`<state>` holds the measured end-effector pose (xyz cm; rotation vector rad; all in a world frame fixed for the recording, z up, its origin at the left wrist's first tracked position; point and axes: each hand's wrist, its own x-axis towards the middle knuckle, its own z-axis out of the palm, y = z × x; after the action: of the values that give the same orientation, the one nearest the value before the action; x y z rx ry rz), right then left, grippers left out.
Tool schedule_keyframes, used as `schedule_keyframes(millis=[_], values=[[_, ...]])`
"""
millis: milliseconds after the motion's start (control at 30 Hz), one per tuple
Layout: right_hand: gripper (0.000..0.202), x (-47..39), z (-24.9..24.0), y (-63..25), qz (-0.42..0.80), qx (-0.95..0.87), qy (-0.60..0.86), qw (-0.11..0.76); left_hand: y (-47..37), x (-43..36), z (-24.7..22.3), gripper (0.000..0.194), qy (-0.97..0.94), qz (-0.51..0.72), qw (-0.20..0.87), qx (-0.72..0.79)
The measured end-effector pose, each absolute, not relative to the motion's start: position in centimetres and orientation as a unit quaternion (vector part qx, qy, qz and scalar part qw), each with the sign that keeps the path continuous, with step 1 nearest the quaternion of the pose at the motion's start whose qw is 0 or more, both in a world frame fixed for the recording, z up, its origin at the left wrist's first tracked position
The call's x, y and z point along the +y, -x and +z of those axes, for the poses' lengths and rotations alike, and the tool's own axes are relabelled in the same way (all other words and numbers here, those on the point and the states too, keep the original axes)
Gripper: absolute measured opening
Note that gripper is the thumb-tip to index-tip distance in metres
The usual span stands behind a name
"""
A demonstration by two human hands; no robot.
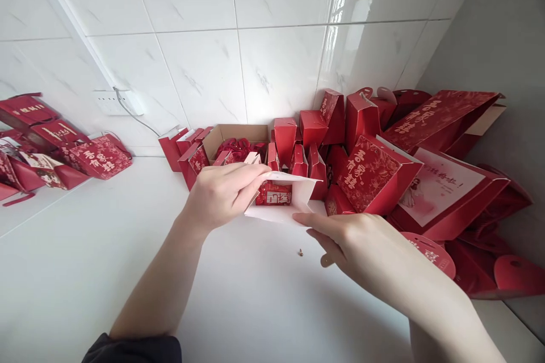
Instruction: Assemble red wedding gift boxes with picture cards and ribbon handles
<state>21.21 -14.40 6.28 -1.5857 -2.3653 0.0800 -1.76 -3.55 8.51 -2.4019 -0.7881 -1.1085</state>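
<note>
An opened gift box (304, 193) with a white inside is tipped toward me, its mouth facing me. Inside lies a red printed packet (275, 194). My left hand (223, 193) is closed on the box's upper left edge, fingers along the top panel. With its index fingertip, my right hand (353, 238) touches the box's lower right edge; its other fingers are curled. A small tan, round-ended tag (326, 261) sticks out below those curled fingers, mostly hidden by them. On the table below the box lies a tiny brass-coloured piece (301, 252).
Several red gift boxes (370, 173) are heaped at the right. More small red boxes stand along the tiled wall around a brown cardboard carton (238, 132) of dark red ribbon (234, 147). At the far left are red bags (102, 156), near a wall socket (117, 102) with a cable.
</note>
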Motion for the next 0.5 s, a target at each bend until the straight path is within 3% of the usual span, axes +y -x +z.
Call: schedule_keyframes(millis=[133,267,367,500], values=[[0.046,-14.0,6.0,-21.4,-0.023,-0.790,0.588,0.171,1.1,-3.7,8.2,0.022,0.862,-0.404,0.198,-0.235],[0.037,-14.3,5.8,-21.2,-0.055,-0.789,0.579,0.197,0.4,-4.4,8.1,0.018,0.863,-0.434,0.145,-0.213],[0.031,-14.3,5.6,-21.1,-0.068,-0.789,0.571,0.218,0.3,-4.3,8.0,0.022,0.867,-0.413,-0.012,-0.278],[0.031,-12.4,4.7,-21.2,-0.041,-0.779,0.591,0.207,0.3,-2.2,7.1,0.025,0.861,-0.291,-0.260,-0.326]])
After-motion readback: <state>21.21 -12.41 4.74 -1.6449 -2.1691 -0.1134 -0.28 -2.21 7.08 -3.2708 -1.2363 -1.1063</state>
